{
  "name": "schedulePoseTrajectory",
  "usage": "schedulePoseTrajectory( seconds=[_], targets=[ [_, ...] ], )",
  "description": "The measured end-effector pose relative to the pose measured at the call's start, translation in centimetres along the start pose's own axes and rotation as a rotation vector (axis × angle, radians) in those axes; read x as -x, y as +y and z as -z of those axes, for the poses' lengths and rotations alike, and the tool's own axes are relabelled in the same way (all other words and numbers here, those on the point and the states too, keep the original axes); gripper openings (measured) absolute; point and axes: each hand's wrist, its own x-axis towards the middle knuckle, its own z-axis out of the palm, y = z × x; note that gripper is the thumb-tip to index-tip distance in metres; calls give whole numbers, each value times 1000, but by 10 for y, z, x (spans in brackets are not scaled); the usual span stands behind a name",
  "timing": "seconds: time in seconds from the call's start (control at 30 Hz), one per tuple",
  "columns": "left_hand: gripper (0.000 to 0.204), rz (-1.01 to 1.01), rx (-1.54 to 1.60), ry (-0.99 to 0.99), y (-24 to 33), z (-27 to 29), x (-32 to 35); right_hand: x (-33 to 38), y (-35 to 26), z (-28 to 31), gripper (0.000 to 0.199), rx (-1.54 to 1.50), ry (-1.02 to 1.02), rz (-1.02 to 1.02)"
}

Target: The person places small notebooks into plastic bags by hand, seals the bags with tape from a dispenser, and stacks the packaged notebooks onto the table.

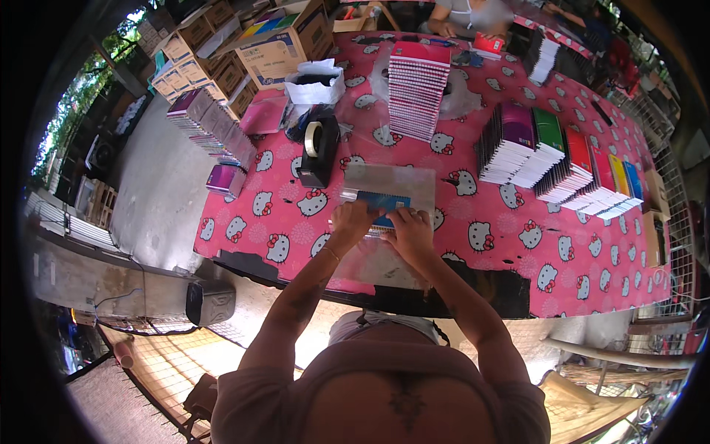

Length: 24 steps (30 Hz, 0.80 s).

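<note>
A blue spiral notebook (383, 201) lies inside a clear plastic bag (392, 183) on the pink cartoon-cat tablecloth (473, 214). My left hand (352, 220) presses on the near left edge of the notebook and bag. On the near right edge rests my right hand (409, 226), fingers curled over it. Both hands grip the bagged notebook close together at the table's near side.
A black tape dispenser (318, 152) stands left of the bag. A pink notebook stack (416, 90) and a fanned row of coloured notebooks (562, 166) lie behind. Cardboard boxes (285, 41) sit far left. Another person (466, 18) is at the far edge.
</note>
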Motion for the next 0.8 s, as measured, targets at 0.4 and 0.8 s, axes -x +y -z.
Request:
schedulePoseTrajectory(
  seconds=[0.4, 0.8],
  targets=[
    [36, -451, 210, 276, -13, -48, 133, -66, 58, -20, 38, -269, -130, 15],
    [45, -304, 804, 168, -24, 18, 49, -92, 121, 53, 63, -1228, -1007, -618]
  ],
)
